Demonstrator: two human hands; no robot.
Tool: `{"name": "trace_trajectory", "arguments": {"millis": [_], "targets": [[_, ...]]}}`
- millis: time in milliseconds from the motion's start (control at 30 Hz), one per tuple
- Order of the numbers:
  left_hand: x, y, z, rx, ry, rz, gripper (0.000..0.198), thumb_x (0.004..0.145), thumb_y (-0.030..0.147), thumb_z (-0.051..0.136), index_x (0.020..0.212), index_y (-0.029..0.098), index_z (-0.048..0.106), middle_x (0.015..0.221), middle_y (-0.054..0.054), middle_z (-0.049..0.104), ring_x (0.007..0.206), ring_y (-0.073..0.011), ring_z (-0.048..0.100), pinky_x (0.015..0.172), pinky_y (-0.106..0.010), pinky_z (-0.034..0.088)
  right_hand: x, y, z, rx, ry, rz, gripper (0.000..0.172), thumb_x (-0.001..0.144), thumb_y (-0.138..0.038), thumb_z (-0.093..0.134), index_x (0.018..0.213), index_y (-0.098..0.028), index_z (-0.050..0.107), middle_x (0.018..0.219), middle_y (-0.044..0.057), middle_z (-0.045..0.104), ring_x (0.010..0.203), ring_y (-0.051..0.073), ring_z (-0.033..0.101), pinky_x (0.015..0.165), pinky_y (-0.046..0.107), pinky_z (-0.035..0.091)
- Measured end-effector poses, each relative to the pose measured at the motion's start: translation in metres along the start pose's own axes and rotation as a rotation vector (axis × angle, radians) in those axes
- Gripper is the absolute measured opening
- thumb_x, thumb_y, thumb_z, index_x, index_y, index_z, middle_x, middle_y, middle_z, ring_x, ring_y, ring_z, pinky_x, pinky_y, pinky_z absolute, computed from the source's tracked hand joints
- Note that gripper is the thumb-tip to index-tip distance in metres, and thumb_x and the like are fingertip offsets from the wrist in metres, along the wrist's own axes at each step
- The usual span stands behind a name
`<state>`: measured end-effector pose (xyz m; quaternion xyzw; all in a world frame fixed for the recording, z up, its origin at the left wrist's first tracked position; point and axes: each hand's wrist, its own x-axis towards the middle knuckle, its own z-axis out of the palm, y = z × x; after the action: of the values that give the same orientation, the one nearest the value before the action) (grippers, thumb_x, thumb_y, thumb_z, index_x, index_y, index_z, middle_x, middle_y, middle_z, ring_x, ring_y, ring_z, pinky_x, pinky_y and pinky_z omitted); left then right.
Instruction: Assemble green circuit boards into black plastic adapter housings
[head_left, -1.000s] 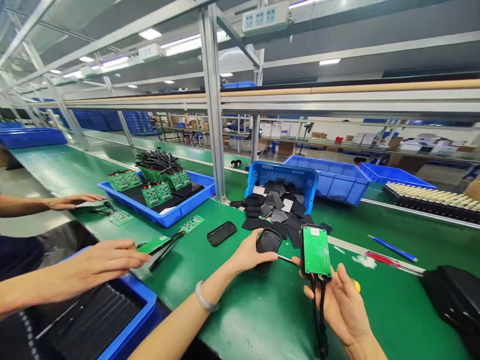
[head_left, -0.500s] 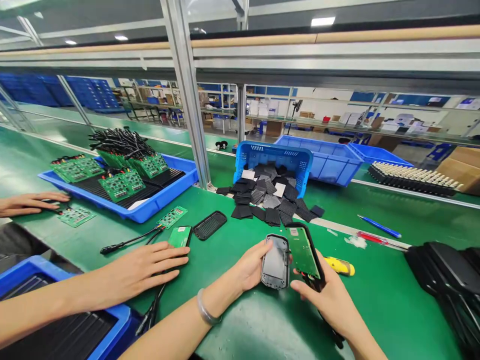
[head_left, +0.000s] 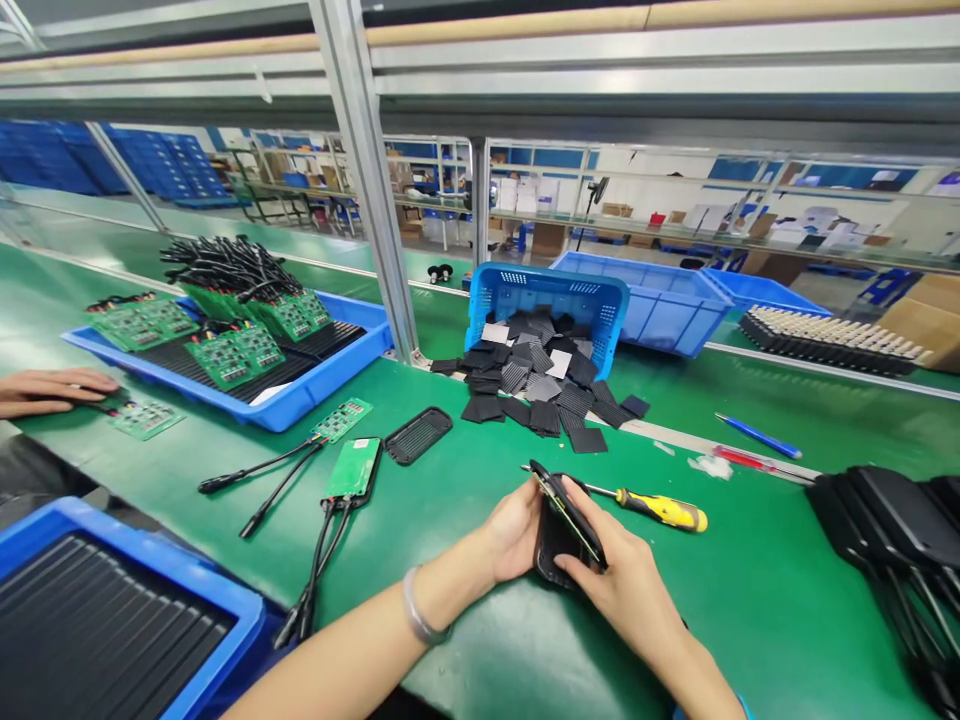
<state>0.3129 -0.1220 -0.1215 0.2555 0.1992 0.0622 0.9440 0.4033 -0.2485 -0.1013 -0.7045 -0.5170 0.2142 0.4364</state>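
While the left hand (head_left: 516,532) grips one black case half (head_left: 553,556) and the right hand (head_left: 628,560) holds the board-fitted half (head_left: 564,503) tilted over it above the green bench (head_left: 765,610), the two are not yet closed together, and another board-filled shell (head_left: 355,470) lies uncovered.

The desk (head_left: 502,650) looked smooth and glossy, the casing halves (head_left: 553,540) at lower centre matt black plastic, the post (head_left: 367,180) at upper left satiny metal.
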Motion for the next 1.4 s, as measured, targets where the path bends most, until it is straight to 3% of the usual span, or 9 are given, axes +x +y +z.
{"name": "trace_trajectory", "arguments": {"millis": [67, 133, 233, 367, 433, 567, 1067, 1267, 1400], "targets": [[-0.001, 0.003, 0.001, -0.017, 0.02, 0.015, 0.044, 0.094, 0.047, 0.037, 0.099, 0.013, 0.064, 0.088, -0.01, 0.071, 0.083, -0.0224, 0.065, 0.088, -0.036, 0.046, 0.001, -0.001, -0.003, 0.034, 0.034, 0.04, 0.07, 0.074, -0.021, 0.068, 0.139, -0.034, 0.045, 0.134, -0.002, 0.058, 0.118, 0.025, 0.057, 0.104, 0.041, 0.043], [-0.002, 0.006, 0.002, -0.026, 0.048, 0.038, 0.05, 0.097, 0.046, 0.027, 0.101, 0.012, 0.064, 0.088, -0.01, 0.071, 0.079, -0.021, 0.066, 0.086, -0.036, 0.047, 0.001, -0.001, -0.009, 0.09, 0.086, 0.139, 0.063, 0.076, -0.035, 0.069, 0.136, -0.029, 0.05, 0.12, 0.003, 0.067, 0.084, 0.023, 0.069, 0.082, 0.038, 0.056], [-0.005, 0.01, 0.003, -0.015, 0.037, 0.081, 0.061, 0.096, 0.052, 0.023, 0.103, 0.008, 0.065, 0.092, -0.014, 0.071, 0.083, -0.0225, 0.066, 0.086, -0.038, 0.047, 0.002, -0.002, -0.019, 0.185, 0.146, 0.255, 0.059, 0.081, -0.058, 0.057, 0.127, -0.022, 0.058, 0.101, 0.006, 0.07, 0.047, 0.015, 0.058, 0.056, 0.033, 0.053], [-0.011, 0.011, 0.006, 0.019, 0.051, 0.316, 0.05, 0.085, 0.052, 0.059, 0.118, 0.014, 0.059, 0.104, -0.012, 0.068, 0.096, -0.023, 0.063, 0.089, -0.037, 0.047, 0.001, 0.002, -0.022, 0.15, 0.155, 0.323, 0.065, 0.087, -0.066, 0.037, 0.132, -0.023, 0.055, 0.092, 0.006, 0.07, 0.065, 0.02, 0.062, 0.075, 0.036, 0.053], [-0.014, 0.011, 0.007, 0.087, 0.08, 0.417, 0.059, 0.074, 0.041, 0.076, 0.126, 0.023, 0.054, 0.114, -0.008, 0.064, 0.101, -0.0214, 0.06, 0.088, -0.035, 0.047, 0.0, 0.004, -0.019, 0.085, 0.088, 0.275, 0.062, 0.089, -0.062, 0.038, 0.14, -0.027, 0.044, 0.113, 0.007, 0.066, 0.094, 0.025, 0.062, 0.093, 0.04, 0.047], [-0.021, 0.012, 0.008, 0.229, 0.069, 0.46, 0.068, 0.059, 0.031, 0.087, 0.12, 0.025, 0.059, 0.11, -0.005, 0.061, 0.102, -0.0194, 0.056, 0.09, -0.032, 0.043, -0.002, 0.008, -0.011, -0.001, -0.046, 0.069, 0.055, 0.093, -0.049, 0.043, 0.145, -0.035, 0.033, 0.146, 0.001, 0.042, 0.138, 0.023, 0.031, 0.115, 0.042, 0.025], [-0.026, 0.018, 0.005, 0.305, -0.187, 0.563, 0.074, 0.055, 0.024, 0.09, 0.121, 0.024, 0.057, 0.115, -0.007, 0.058, 0.108, -0.0198, 0.054, 0.094, -0.032, 0.044, -0.001, 0.01, -0.017, -0.07, -0.048, 0.014, 0.058, 0.078, -0.051, 0.067, 0.133, -0.045, 0.048, 0.139, 0.003, 0.049, 0.13, 0.032, 0.044, 0.111, 0.05, 0.032], [-0.026, 0.02, 0.002, 0.398, -0.176, 0.541, 0.082, 0.057, 0.025, 0.089, 0.129, 0.026, 0.051, 0.123, -0.008, 0.056, 0.115, -0.0224, 0.053, 0.097, -0.033, 0.044, -0.001, 0.02, -0.013, -0.219, 0.004, -0.084, 0.056, 0.083, -0.05, 0.062, 0.135, -0.046, 0.044, 0.138, 0.006, 0.048, 0.125, 0.034, 0.047, 0.105, 0.055, 0.038], [-0.02, 0.019, -0.006, 0.623, -0.057, 0.541, 0.074, 0.067, 0.032, 0.082, 0.132, 0.021, 0.05, 0.118, -0.008, 0.061, 0.106, -0.0206, 0.058, 0.095, -0.032, 0.045, 0.0, 0.027, -0.009, -0.51, 0.134, -0.259, 0.052, 0.09, -0.039, 0.054, 0.139, -0.045, 0.039, 0.134, 0.01, 0.047, 0.116, 0.034, 0.049, 0.096, 0.059, 0.043]]}}
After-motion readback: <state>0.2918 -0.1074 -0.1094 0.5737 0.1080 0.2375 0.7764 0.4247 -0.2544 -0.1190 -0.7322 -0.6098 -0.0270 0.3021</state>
